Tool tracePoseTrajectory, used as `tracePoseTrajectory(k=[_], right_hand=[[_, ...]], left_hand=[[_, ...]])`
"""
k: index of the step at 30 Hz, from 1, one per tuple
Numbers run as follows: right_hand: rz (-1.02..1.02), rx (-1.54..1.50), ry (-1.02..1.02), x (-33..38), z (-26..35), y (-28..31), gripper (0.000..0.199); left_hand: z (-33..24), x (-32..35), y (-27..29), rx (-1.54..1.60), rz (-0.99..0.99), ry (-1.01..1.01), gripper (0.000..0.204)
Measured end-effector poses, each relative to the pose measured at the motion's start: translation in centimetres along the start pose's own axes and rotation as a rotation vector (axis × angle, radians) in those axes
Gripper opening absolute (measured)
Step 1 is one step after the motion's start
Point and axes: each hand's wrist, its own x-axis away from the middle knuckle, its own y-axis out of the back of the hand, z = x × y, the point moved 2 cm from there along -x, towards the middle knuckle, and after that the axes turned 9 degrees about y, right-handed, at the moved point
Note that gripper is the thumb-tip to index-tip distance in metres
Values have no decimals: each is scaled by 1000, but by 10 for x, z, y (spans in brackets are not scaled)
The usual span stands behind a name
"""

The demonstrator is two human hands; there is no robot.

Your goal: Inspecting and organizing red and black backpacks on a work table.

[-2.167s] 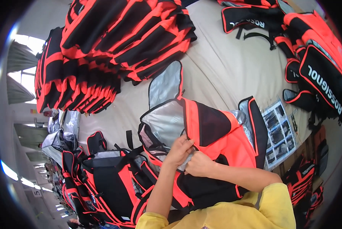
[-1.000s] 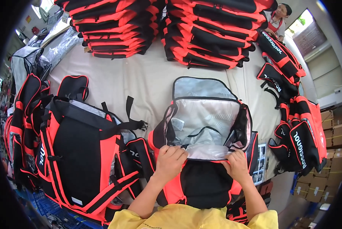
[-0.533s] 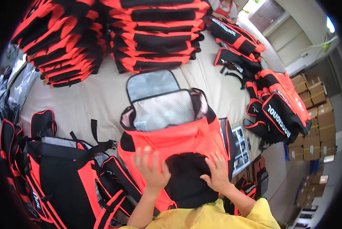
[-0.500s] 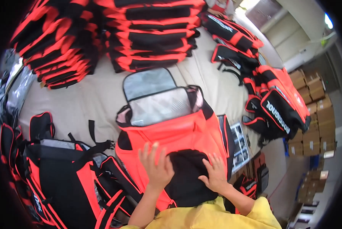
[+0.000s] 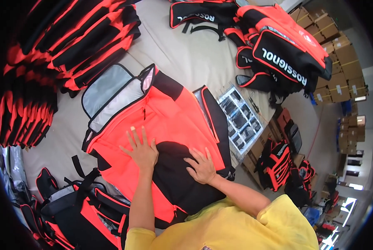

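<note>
A coral-red and black backpack lies flat in front of me on a cloth-covered table. Its grey-lined top flap is folded back at the far left end, leaving the mouth of the bag open. My left hand rests on the red panel with its fingers spread. Over the edge of the black panel, my right hand lies flat, fingers apart. Neither hand holds anything. A zipper pull hangs from the red panel, beyond my left hand.
Tall stacks of red and black bags stand at the far left. More backpacks lie at the near left and far right. A picture sheet lies right of my bag. Cardboard boxes are piled beyond the table.
My view has swung to the right, and the backpack now appears tilted, its open end toward the far left. Both hands stay spread on it, the left now lying flat on the red panel.
</note>
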Motion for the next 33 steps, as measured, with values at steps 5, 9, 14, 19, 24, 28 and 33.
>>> tracePoseTrajectory(k=[5,9,14,19,24,28,33], right_hand=[[-61,-48,5,5,-3,-1,39],[-94,-56,18,7,-3,0,37],[-199,-197,62,10,-3,1,37],[-158,-1140,-224,38,-59,69,40],[-21,-1385,-668,169,-145,128,31],[968,-775,9,206,-57,99,45],[684,-388,611,70,94,97,52]], left_hand=[[-5,3,-2,-50,-34,6,70],[-6,7,-6,-39,-23,42,66],[1,47,28,552,274,383,61],[-29,177,150,615,154,423,43],[-10,351,158,777,161,670,44],[-11,369,132,653,128,476,49],[12,381,120,596,-128,536,24]])
